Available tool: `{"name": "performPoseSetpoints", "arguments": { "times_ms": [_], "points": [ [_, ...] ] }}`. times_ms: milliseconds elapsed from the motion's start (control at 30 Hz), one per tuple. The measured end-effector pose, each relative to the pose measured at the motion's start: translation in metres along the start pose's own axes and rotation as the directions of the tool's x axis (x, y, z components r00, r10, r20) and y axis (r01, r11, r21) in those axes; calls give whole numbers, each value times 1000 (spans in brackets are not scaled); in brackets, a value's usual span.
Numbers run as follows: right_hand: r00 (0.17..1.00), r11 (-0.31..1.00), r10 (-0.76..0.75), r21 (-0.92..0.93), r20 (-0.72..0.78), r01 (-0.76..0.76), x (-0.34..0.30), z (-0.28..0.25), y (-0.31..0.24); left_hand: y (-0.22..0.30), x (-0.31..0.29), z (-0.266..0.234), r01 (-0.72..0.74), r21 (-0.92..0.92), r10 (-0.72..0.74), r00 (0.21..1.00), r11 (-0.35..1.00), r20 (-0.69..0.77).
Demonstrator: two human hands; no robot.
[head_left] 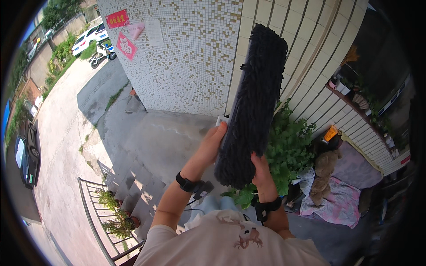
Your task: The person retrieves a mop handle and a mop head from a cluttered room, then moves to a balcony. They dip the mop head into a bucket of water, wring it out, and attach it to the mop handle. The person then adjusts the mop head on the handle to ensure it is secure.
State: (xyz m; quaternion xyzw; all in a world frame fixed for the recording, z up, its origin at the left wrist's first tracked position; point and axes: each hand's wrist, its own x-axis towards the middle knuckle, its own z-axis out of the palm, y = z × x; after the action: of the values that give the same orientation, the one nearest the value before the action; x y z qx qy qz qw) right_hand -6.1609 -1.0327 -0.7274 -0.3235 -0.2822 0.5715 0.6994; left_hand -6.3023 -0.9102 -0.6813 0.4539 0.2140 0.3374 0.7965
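Note:
A long dark grey mop head (257, 88) with shaggy chenille strands is held up in front of me, tilted with its far end toward the tiled wall. My left hand (214, 141) grips its left edge beside a white fitting (220, 119) at the back. On the lower right side, my right hand (262, 172) is closed on the pad's edge, thumb against the strands. The fingers of both hands are partly hidden behind the mop head. Black bands are strapped on both wrists.
A mosaic wall (191, 57) stands ahead. Leafy green plants (288, 142) grow at the right, beside a couch (355, 164) with a pink cloth and a brown plush toy (324, 173). Left are a metal railing (91, 213), steps and potted plants (117, 221). Vehicles are parked beyond.

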Motion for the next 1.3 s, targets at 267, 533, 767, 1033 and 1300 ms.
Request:
{"name": "performPoseSetpoints", "arguments": {
  "times_ms": [267, 533, 767, 1033, 1300],
  "points": [
    [999, 1000, 23, 15, 41, -23, -4, -3, -1, -16, 13, -4, -189, 117, 196, 979, 975, -52],
    [999, 996, 4, -85, 44, 0, 1, -8, 1, -20, 14, -14, -234, 10, 233, 972, 972, 16],
    [990, 882, -37, -461, 139, 98, 1, 9, 19, 84, 4, -39, -169, 355, 124, 981, 919, 147],
    [936, 731, 47, -650, 349, 206, -2, 40, 31, 79, -23, -18, -215, 527, 219, 974, 822, 56],
    [827, 557, 171, -745, 536, 367, -7, 89, -24, 53, -49, -60, -124, -64, 100, 948, 990, -302]
  ]
}}
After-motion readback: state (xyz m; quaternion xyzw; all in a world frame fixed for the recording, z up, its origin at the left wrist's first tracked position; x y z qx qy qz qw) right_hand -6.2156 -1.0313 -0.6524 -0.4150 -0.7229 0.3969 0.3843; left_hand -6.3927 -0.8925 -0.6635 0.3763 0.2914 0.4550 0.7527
